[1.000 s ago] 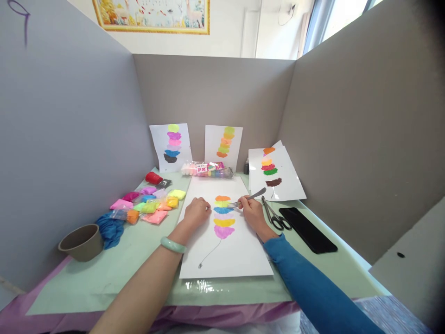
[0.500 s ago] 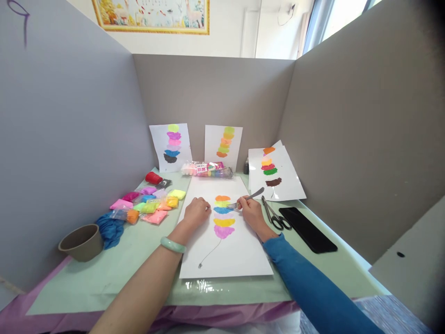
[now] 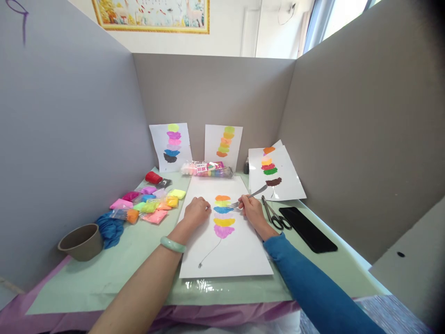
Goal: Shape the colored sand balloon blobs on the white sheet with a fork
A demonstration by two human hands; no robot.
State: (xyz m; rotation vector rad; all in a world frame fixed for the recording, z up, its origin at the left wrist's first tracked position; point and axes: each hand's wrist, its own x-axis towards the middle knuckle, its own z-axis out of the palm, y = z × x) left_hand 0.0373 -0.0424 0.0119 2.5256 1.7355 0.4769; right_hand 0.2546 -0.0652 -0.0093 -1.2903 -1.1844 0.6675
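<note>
Your right hand [image 3: 253, 211] pinches the fork [image 3: 247, 196], tines on the far yellow-green blob, left hand [image 3: 196, 211] flat on the sheet [image 3: 239, 253]; six blobs laid, stem drawn.

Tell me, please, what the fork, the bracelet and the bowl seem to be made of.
The fork in the right hand looks like polished metal: grey, with a bright glint. The bracelet looks like pale green jade or glass: smooth, slightly translucent. The bowl looks like matte brown paper or plastic; its material is unclear.
</note>
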